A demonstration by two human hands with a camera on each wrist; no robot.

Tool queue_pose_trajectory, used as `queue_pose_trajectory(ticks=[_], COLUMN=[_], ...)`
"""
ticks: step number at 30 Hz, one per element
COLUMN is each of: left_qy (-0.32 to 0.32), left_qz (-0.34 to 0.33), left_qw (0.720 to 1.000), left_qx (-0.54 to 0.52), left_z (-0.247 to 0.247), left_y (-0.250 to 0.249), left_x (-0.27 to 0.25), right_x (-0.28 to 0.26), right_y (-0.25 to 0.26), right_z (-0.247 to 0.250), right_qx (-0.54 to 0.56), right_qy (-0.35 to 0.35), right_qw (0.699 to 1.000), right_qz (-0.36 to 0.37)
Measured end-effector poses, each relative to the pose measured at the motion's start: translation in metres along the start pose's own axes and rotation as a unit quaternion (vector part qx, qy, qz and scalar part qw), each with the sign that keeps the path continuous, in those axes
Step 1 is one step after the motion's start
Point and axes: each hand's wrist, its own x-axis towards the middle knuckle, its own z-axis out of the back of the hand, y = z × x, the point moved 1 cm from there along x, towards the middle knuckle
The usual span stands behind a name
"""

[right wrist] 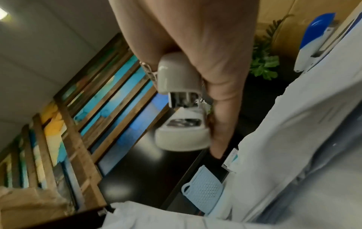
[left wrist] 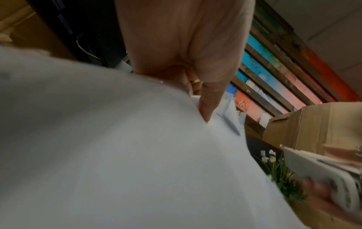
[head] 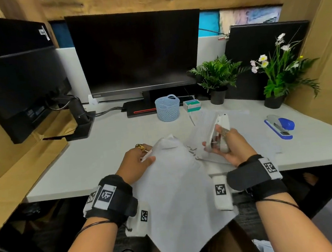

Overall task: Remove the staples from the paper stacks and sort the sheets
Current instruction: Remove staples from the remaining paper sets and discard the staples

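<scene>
My left hand (head: pixel 138 160) pinches the upper left edge of a white paper stack (head: pixel 179 195) that is lifted off the desk and hangs toward my lap. In the left wrist view the thumb (left wrist: pixel 207 108) presses on the paper stack (left wrist: pixel 117 155), whose corner is bent up. My right hand (head: pixel 227 146) grips a white stapler-like tool (head: pixel 220 133), its jaws standing apart, just right of the stack's top corner. The right wrist view shows that white tool (right wrist: pixel 182 111) held between palm and fingers. More loose sheets (head: pixel 211 122) lie on the desk under my right hand.
A light blue mesh basket (head: pixel 167 107) and a small green-white staple box (head: pixel 192 105) stand behind the papers. A blue stapler (head: pixel 280 127) lies at the right. Two potted plants (head: pixel 217 77) and a monitor (head: pixel 134 54) stand at the back; a second monitor (head: pixel 17 88) is at the left.
</scene>
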Motion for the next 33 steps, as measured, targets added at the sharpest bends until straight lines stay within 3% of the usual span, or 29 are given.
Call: queue_pose_trajectory(ticks=[2, 6, 8, 13, 17, 23, 29, 33], left_qy=[-0.023, -0.054, -0.058, -0.064, -0.059, -0.075, -0.078, -0.098], left_qz=[0.009, 0.008, 0.001, -0.016, -0.023, -0.079, -0.114, -0.101], left_qw=[1.000, 0.998, 0.998, 0.997, 0.997, 0.984, 0.988, 0.989], left_qx=[-0.008, -0.018, -0.022, -0.034, -0.041, 0.143, 0.068, 0.043], left_z=[-0.001, -0.007, -0.013, -0.040, -0.048, -0.050, -0.066, -0.075], left_y=[0.002, -0.005, -0.009, -0.014, -0.020, -0.041, -0.048, -0.049], left_x=[0.003, 0.004, 0.004, -0.004, -0.009, -0.011, -0.004, -0.001], right_x=[-0.003, -0.016, -0.022, -0.028, -0.029, -0.032, -0.029, -0.027], right_y=[0.004, 0.002, -0.002, -0.025, -0.032, -0.035, -0.031, -0.025], right_z=[0.010, 0.030, 0.034, 0.017, 0.007, 0.002, 0.015, 0.028], right_qx=[-0.049, -0.075, -0.132, -0.234, -0.317, -0.283, -0.307, -0.239], right_qy=[-0.041, -0.045, -0.071, -0.013, -0.031, -0.023, -0.008, -0.011], right_qw=[0.998, 0.996, 0.988, 0.970, 0.941, 0.952, 0.949, 0.970], right_qz=[0.028, 0.007, 0.033, 0.061, 0.115, 0.117, 0.078, 0.030])
